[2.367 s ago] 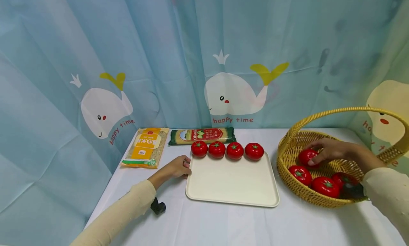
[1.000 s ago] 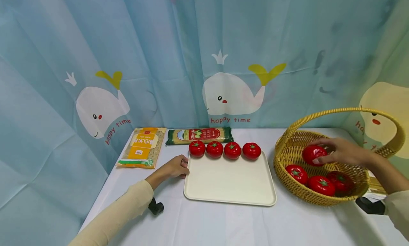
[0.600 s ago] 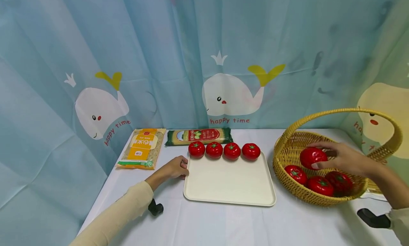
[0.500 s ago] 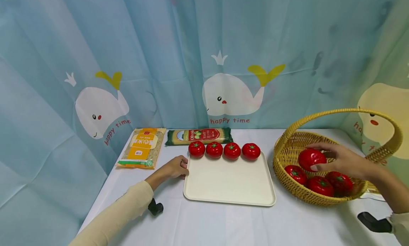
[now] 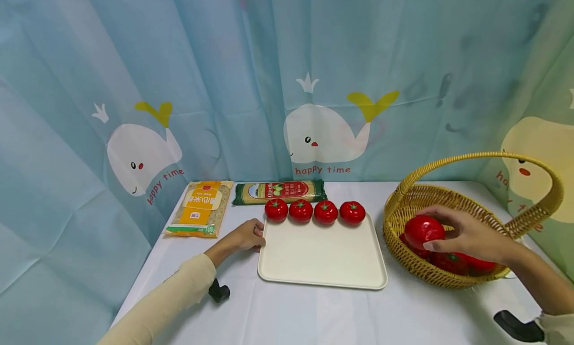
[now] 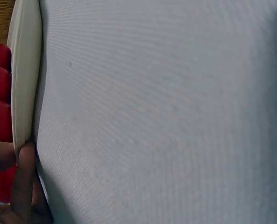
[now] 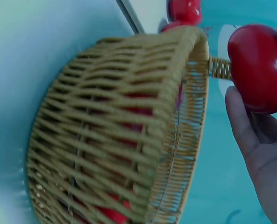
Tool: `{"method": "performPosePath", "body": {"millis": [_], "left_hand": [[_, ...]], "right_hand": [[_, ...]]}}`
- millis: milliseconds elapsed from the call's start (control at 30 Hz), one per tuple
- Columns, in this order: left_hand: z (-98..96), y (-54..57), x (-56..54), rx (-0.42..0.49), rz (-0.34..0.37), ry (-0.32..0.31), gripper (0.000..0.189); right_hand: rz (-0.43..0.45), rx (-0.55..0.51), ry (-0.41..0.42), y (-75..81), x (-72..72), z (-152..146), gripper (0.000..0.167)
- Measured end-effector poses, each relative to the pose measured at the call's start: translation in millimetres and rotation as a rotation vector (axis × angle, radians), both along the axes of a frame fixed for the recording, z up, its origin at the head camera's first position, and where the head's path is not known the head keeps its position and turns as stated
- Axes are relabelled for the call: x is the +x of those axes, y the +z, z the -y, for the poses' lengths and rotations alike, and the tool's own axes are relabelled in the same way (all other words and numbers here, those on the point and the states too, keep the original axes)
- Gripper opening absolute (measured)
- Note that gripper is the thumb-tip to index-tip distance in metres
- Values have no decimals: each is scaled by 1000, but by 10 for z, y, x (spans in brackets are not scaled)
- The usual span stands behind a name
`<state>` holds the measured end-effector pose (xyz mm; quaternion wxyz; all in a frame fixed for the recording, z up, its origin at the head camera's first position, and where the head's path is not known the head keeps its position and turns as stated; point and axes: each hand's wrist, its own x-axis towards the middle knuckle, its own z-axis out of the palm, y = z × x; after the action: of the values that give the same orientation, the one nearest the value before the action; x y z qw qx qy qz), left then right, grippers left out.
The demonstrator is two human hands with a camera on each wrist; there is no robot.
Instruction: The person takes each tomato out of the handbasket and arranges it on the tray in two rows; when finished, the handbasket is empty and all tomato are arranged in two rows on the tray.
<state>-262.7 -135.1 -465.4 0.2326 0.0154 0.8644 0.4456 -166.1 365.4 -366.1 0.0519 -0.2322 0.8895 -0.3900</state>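
In the head view a cream tray (image 5: 323,258) lies mid-table, with a row of several tomatoes (image 5: 325,212) along its far edge. My left hand (image 5: 246,235) pinches the tray's left rim; the left wrist view has thumb and finger (image 6: 24,177) on either side of it. Over the wicker basket (image 5: 414,270) at the right, my right hand (image 5: 466,235) grips a red tomato (image 5: 423,231). The right wrist view shows this tomato (image 7: 259,69) above the basket rim. More tomatoes (image 5: 450,262) lie in the basket, partly hidden under the hand.
The basket's tall handle (image 5: 484,157) arches over the right forearm's side. Behind the tray lie a green pasta packet (image 5: 280,191) and, further left, an orange and clear grain bag (image 5: 202,209). A blue curtain (image 5: 251,86) closes off the back.
My right hand has lifted the tomato within the basket and carried it left and toward the front, over the other tomatoes. The left hand still holds the tray's rim.
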Motion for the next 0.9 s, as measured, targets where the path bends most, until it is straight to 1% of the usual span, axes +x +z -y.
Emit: {"method": "performPosePath", "body": {"millis": [133,267,433,533,633,833,900], "left_hand": [[-3,3,5,-5,1,5,43],[-4,3,6,-6,0,5,43],[-4,-6,0,0,0,0,44],[-6,-9,-2,-4,-3,-2,43],[-5,-9,2,-12,-5,-4,44],[5,-2,9,-9,-3,-2,44],[9,-2,10,-6,-4,-4,44]], "right_hand": [[21,7,5,-13,25,81,56],[25,-15,45,-27,34,149,56],[57,-92,116,-51,50,236,54],[70,-116,128,-73,59,300,54],[75,-118,117,-89,67,362,53],[94,-207,178,-153,30,491,50],[110,-220,169,-172,20,540,51]]}}
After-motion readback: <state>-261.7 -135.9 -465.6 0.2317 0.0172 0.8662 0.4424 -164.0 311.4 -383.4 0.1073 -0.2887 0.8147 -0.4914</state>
